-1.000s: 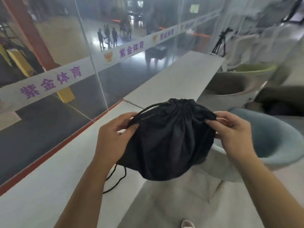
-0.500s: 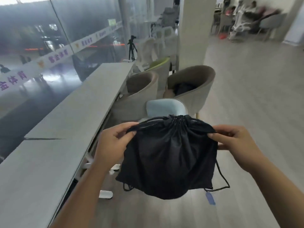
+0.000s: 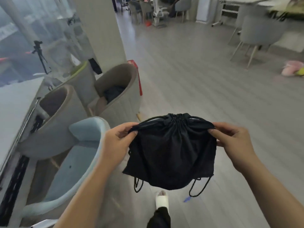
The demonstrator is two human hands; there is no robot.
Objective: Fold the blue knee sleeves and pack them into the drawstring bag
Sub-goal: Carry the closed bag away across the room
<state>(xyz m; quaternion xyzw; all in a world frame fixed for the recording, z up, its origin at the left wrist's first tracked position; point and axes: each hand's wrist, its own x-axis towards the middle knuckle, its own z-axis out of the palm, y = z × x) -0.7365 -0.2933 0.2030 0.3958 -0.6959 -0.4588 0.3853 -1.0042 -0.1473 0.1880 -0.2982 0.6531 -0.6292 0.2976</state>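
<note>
Two bare hands, left hand (image 3: 117,142) and right hand (image 3: 233,139), each pinch a top corner of a cinched black drawstring bag (image 3: 171,153), held in the air above a grey floor (image 3: 205,83).

Bag (image 3: 171,150) between left hand (image 3: 115,143) and right hand (image 3: 235,142), top corners pinched, hanging clear of floor (image 3: 197,76). Cords (image 3: 195,188) dangle below bag. Foot (image 3: 162,200) on floor under bag. Nearest chair (image 3: 79,155) just left of left hand; two more chairs (image 3: 118,96) beyond it. Table (image 3: 11,109) left of chairs. Pillar (image 3: 102,30) far ahead-left. Another chair (image 3: 258,33) far ahead of right hand.
</note>
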